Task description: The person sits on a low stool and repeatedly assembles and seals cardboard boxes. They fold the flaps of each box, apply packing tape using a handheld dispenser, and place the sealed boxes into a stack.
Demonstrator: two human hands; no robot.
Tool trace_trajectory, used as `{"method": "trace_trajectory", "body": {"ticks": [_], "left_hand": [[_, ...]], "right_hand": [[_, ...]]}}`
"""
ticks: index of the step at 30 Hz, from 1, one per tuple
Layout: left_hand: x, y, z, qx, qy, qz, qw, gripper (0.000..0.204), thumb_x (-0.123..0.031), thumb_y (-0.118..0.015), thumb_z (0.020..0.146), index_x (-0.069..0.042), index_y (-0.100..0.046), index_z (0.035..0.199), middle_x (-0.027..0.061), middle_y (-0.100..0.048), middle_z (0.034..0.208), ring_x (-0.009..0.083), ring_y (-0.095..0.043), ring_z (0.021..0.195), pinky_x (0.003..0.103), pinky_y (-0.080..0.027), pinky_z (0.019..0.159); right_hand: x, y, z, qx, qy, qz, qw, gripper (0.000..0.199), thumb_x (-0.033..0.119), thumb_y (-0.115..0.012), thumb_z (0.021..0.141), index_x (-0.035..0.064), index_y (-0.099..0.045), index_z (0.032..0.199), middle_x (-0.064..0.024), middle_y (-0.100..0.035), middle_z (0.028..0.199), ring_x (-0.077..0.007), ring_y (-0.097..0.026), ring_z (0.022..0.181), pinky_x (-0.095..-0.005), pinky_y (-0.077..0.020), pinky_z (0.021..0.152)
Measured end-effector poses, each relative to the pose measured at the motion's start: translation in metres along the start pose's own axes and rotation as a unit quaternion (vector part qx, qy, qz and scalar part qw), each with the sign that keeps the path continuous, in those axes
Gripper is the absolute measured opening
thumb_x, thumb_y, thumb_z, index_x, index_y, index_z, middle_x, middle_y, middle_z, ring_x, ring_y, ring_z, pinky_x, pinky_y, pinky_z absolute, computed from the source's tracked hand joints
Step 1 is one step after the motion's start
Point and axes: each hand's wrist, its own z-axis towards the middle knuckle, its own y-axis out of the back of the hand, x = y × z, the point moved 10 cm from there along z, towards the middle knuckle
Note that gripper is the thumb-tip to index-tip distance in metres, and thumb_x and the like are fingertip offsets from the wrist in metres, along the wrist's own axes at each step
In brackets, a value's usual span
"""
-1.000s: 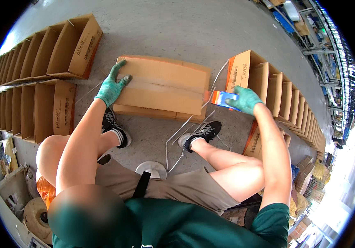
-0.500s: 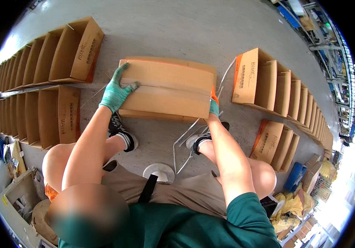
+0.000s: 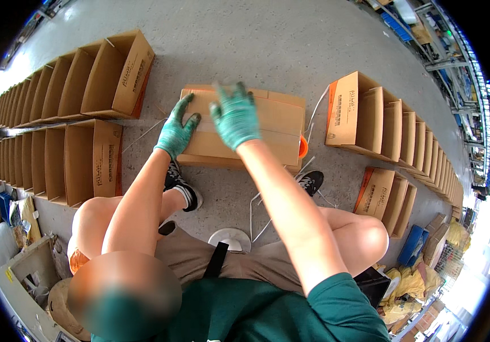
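A flat-topped brown cardboard box [image 3: 273, 134] lies in front of me on the floor, with a lengthwise seam and a strip of clear tape along its top. My left hand [image 3: 178, 132], in a green knit glove, lies on the box's left end with thumb and fingers apart. Over the middle of the top is my right hand [image 3: 236, 117], also gloved, its fingers spread and slightly blurred; whether it touches the cardboard is hard to tell. An orange curved object [image 3: 303, 147] sticks out at the box's right side, partly hidden behind it.
Rows of open cardboard boxes stand to the left [image 3: 102, 80] and right [image 3: 364, 114], plus a shorter stack [image 3: 379, 194] at lower right. White strapping [image 3: 316, 111] trails on the floor [image 3: 228, 45]. A round white base [image 3: 231, 238] sits between my legs. Shelving [image 3: 450, 65] lines the far right.
My right hand has come off the box's right end and moved left over its top. The orange object now shows at that end. My left hand keeps its place on the box.
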Motion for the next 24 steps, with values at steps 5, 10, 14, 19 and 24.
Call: {"method": "trace_trajectory", "body": {"ticks": [5,10,14,19,24], "left_hand": [[0.030,0.005,-0.005,-0.030,-0.001,-0.011,0.999,0.063,-0.021,-0.046,0.105,-0.025,-0.015,0.159,0.0186,-0.042,0.152,0.0333,-0.044,0.137,0.042,-0.035,0.115],[0.083,0.006,0.001,-0.039,0.065,0.023,0.997,0.057,-0.042,-0.036,0.106,-0.010,-0.030,0.153,0.0218,-0.046,0.148,0.0377,-0.049,0.132,0.043,-0.037,0.110],[0.105,-0.006,0.004,0.069,0.296,0.057,0.951,0.087,-0.068,-0.025,0.099,0.005,-0.050,0.138,0.0252,-0.050,0.144,0.0374,-0.047,0.133,0.046,-0.035,0.111],[0.006,0.039,-0.010,-0.030,0.249,-0.375,0.892,0.095,-0.082,-0.031,0.089,-0.012,-0.036,0.152,0.0153,-0.040,0.153,0.0331,-0.038,0.140,0.049,-0.027,0.117],[-0.170,0.044,-0.002,-0.006,0.041,-0.487,0.872,0.074,-0.066,-0.041,0.097,-0.011,-0.042,0.147,0.0100,-0.047,0.148,0.0310,-0.046,0.132,0.047,-0.034,0.114]], "right_hand": [[-0.037,-0.017,-0.027,0.091,0.011,-0.150,0.984,0.054,0.043,-0.043,0.100,0.0170,-0.044,0.147,-0.0170,-0.039,0.152,-0.0400,-0.035,0.142,-0.0605,-0.0224,0.117],[-0.168,0.030,-0.071,0.079,-0.189,-0.025,0.979,0.063,0.052,-0.038,0.101,0.0149,-0.036,0.152,-0.0193,-0.030,0.158,-0.0375,-0.025,0.148,-0.0525,-0.0193,0.120],[-0.210,0.003,-0.096,0.127,-0.357,0.285,0.880,0.087,0.070,-0.034,0.094,0.0116,-0.018,0.157,-0.0176,-0.021,0.162,-0.0313,-0.019,0.151,-0.0468,-0.0188,0.121],[-0.185,0.083,-0.056,0.011,-0.402,0.508,0.761,0.079,0.070,-0.036,0.096,0.0065,-0.040,0.144,-0.0143,-0.046,0.143,-0.0240,-0.047,0.125,-0.0398,-0.0391,0.103],[-0.201,0.280,-0.027,-0.112,-0.266,0.582,0.760,0.061,0.062,-0.059,0.091,0.0035,-0.061,0.108,-0.0128,-0.066,0.097,-0.0240,-0.067,0.088,-0.0424,-0.0590,0.084]]}}
